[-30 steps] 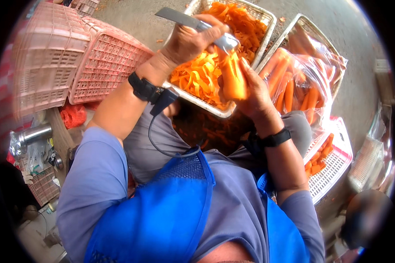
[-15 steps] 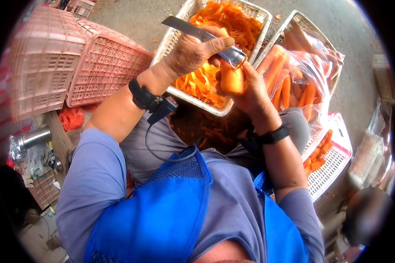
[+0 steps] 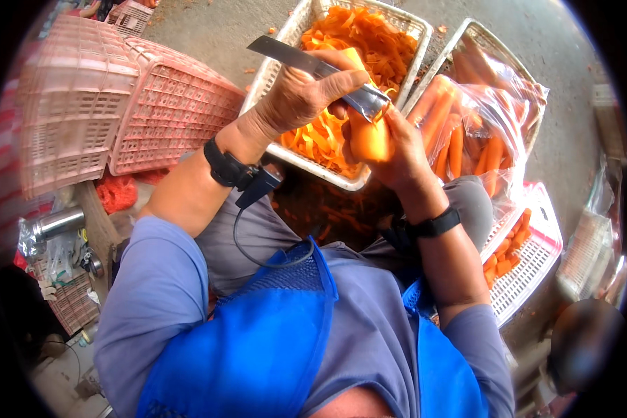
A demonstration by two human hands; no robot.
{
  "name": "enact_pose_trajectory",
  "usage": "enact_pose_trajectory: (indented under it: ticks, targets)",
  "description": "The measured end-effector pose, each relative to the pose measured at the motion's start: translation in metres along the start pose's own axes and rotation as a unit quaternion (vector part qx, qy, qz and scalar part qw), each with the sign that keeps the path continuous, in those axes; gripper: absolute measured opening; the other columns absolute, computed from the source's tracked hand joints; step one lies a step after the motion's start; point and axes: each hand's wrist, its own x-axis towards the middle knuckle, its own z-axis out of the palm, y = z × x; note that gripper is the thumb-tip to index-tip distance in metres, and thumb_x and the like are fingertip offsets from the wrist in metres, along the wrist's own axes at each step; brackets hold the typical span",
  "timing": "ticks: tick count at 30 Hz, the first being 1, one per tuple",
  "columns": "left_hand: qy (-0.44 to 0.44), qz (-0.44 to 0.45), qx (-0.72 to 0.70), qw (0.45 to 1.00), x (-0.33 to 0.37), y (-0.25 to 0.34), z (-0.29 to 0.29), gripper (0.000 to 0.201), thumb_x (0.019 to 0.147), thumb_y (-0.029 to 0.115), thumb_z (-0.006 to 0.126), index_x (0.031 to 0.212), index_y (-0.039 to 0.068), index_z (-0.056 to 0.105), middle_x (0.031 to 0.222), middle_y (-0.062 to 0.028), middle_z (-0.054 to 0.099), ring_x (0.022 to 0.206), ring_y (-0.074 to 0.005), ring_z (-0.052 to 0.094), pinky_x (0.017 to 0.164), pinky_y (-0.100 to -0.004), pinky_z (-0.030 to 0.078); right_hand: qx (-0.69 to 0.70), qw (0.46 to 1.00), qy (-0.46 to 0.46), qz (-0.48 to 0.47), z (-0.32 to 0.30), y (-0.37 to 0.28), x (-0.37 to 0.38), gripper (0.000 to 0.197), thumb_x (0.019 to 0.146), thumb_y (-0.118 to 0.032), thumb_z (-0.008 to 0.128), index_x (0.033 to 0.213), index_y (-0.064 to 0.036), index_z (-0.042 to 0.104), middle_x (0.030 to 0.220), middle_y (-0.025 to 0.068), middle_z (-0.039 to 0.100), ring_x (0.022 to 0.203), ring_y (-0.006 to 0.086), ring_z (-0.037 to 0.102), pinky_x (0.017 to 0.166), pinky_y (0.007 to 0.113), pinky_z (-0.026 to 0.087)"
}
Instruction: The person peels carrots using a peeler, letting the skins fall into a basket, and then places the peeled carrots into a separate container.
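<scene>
My left hand is closed around a peeler with a long, dark, flat end and a shiny metal head. The head rests against a thick, bright orange carrot. My right hand wraps the carrot from the right, its fingers partly hidden behind it. Both hands are above the near part of a white plastic crate filled with orange carrot peelings.
At right, a second crate contains whole carrots in clear plastic. Below it, a pink-and-white basket holds carrot pieces. Pink crates stand at left, near a metal flask. Scraps lie on the floor between my legs.
The peeler and my left hand have shifted slightly left and down. The carrot has dropped slightly, still held in my right hand.
</scene>
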Motion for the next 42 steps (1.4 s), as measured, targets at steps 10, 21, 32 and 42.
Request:
enact_pose_trajectory:
  ticks: [10, 21, 32, 42]
  targets:
    - [0.096, 0.070, 0.094, 0.988, 0.032, -0.009, -0.052, 0.016, 0.094, 0.022, 0.069, 0.095, 0.006, 0.072, 0.075, -0.0044, 0.070, 0.058, -0.0079, 0.064, 0.048, -0.0192, 0.052, 0.002, 0.999, -0.046, 0.016, 0.011, 0.000, -0.004, 0.048, 0.104, -0.042, 0.044, 0.124, 0.0010, 0.053, 0.096, 0.0166, 0.067, 0.078, 0.0251, 0.068, 0.068, 0.037, 0.057]
    - [0.151, 0.046, 0.084, 0.984, 0.035, -0.033, -0.045, 0.025, 0.095, 0.025, 0.070, 0.104, 0.002, 0.070, 0.091, -0.0075, 0.073, 0.076, -0.0117, 0.070, 0.063, -0.0216, 0.057, -0.179, 0.980, 0.020, 0.081, 0.017, -0.002, 0.004, 0.036, 0.096, -0.031, 0.063, 0.113, -0.0003, 0.060, 0.089, 0.0068, 0.063, 0.073, 0.0168, 0.061, 0.065, 0.029, 0.049]
    - [0.067, -0.068, 0.310, 0.946, 0.034, -0.075, -0.077, 0.023, 0.099, 0.021, 0.059, 0.094, 0.002, 0.071, 0.076, -0.0046, 0.072, 0.073, -0.0126, 0.068, 0.070, -0.0284, 0.054, -0.446, 0.890, 0.031, -0.087, 0.021, -0.003, 0.004, 0.068, 0.077, -0.022, 0.078, 0.134, 0.0038, 0.052, 0.106, 0.0177, 0.069, 0.099, 0.0241, 0.068, 0.084, 0.034, 0.054]
    - [0.140, 0.107, 0.204, 0.963, 0.041, -0.073, -0.043, 0.025, 0.100, 0.026, 0.061, 0.104, 0.003, 0.071, 0.083, -0.0068, 0.072, 0.071, -0.0161, 0.068, 0.065, -0.0291, 0.055, -0.662, 0.714, 0.088, -0.211, 0.025, 0.002, 0.007, 0.063, 0.072, -0.018, 0.075, 0.131, -0.0060, 0.054, 0.111, 0.0252, 0.066, 0.103, 0.0401, 0.066, 0.091, 0.044, 0.053]
